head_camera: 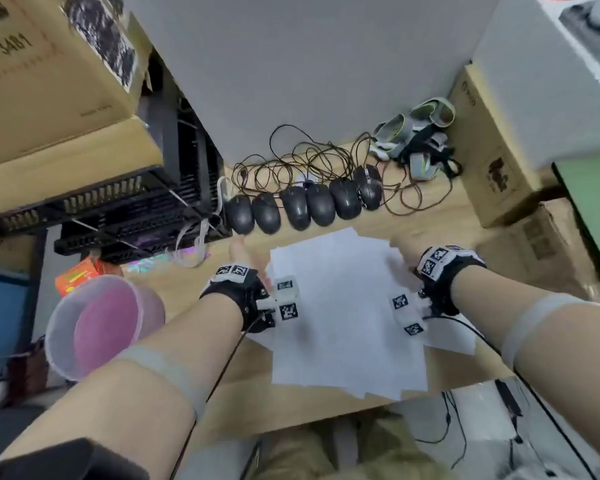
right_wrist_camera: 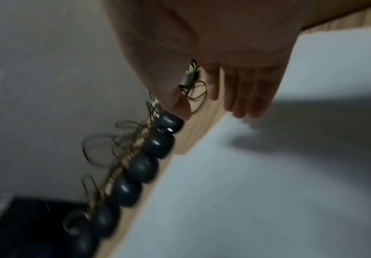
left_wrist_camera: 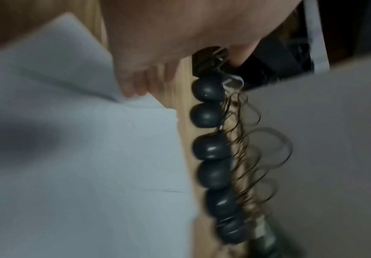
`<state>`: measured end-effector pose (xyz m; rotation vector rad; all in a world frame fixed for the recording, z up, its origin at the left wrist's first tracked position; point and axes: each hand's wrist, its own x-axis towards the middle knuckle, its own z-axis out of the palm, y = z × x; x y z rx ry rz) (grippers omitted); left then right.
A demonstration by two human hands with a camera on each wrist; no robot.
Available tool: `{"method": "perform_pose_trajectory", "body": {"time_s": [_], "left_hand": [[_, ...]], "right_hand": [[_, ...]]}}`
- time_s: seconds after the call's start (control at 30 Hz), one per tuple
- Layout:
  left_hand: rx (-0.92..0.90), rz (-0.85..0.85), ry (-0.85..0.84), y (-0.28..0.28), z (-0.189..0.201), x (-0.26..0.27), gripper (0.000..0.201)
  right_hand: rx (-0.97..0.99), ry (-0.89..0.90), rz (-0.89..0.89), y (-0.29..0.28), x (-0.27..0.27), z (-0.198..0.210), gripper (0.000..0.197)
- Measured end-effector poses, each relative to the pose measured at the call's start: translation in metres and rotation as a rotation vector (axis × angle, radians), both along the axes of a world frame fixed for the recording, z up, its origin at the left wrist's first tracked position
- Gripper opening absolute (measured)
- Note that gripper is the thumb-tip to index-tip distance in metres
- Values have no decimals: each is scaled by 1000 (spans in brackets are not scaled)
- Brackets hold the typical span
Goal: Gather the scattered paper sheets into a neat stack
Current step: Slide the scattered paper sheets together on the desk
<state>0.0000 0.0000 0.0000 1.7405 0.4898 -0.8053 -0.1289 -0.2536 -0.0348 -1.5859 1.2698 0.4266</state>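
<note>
Several white paper sheets (head_camera: 343, 306) lie overlapped in a rough, fanned pile on the wooden table (head_camera: 440, 216). My left hand (head_camera: 245, 256) is at the pile's far left edge. Its fingers (left_wrist_camera: 133, 85) touch the edge of the sheets (left_wrist_camera: 80, 139), where one corner lifts beside the palm. My right hand (head_camera: 400, 256) is at the far right edge. Its fingers (right_wrist_camera: 246, 94) point straight down at the paper (right_wrist_camera: 257, 192), with the thumb spread apart from them. Neither hand visibly grips a sheet. Both wrist views are blurred.
A row of several black computer mice (head_camera: 305, 206) with tangled cables (head_camera: 309, 161) lies just beyond the pile. A pink plastic tub (head_camera: 101, 323) and a black crate (head_camera: 118, 206) stand at the left. Cardboard boxes (head_camera: 492, 150) stand at the right. The table's front edge (head_camera: 291, 417) is close.
</note>
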Motion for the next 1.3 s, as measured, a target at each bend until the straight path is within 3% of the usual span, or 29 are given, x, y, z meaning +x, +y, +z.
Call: {"method": "perform_pose_trajectory", "body": {"time_s": [0.03, 0.07, 0.13, 0.2, 0.27, 0.37, 0.43, 0.57, 0.67, 0.73, 0.87, 0.97, 1.03, 1.1, 1.17, 1.23, 1.3], "left_hand": [[185, -175, -14, 2, 2, -8, 42], [357, -205, -9, 4, -15, -12, 45], [391, -241, 177, 10, -29, -28, 48], [478, -373, 229, 8, -42, -40, 45], [561, -482, 252, 4, -57, -39, 57], [660, -601, 232, 1, -73, -35, 69], [696, -676, 218, -6, -74, -35, 65], [777, -740, 79, -12, -71, -25, 29], [768, -754, 39, -15, -66, -14, 38], [741, -771, 19, -18, -62, -5, 46], [628, -781, -64, -25, -47, 3, 29], [560, -782, -9, -35, -44, 4, 28], [535, -733, 74, -39, -47, 5, 41], [502, -711, 155, -40, -55, 4, 51], [488, -758, 183, -38, -61, 0, 43], [477, -788, 156, -35, -69, -3, 25], [452, -766, 91, -32, -76, -4, 27]], "right_hand": [[-91, 116, 104, 2, -8, -2, 47], [-197, 227, 120, 4, -14, -7, 53], [-254, 351, 158, 16, -31, -18, 68], [-304, 361, 259, 27, -40, -28, 66], [-347, 323, 315, 32, -41, -35, 64], [-344, 280, 394, 36, -37, -45, 74], [-329, 258, 490, 37, -32, -49, 80], [-363, 285, 774, 31, -26, -47, 61], [-427, 332, 922, 26, -16, -40, 35], [-402, 359, 975, 21, -12, -37, 28], [-490, 463, 1074, 4, -13, -19, 14], [-575, 605, 1087, -3, -11, -13, 26], [-644, 633, 1009, -7, -3, -19, 52], [-713, 563, 965, -10, 3, -29, 79], [-708, 438, 1004, -8, 5, -39, 106], [-675, 359, 1025, -4, 5, -48, 116], [-697, 340, 1018, 0, 3, -55, 118]]}}
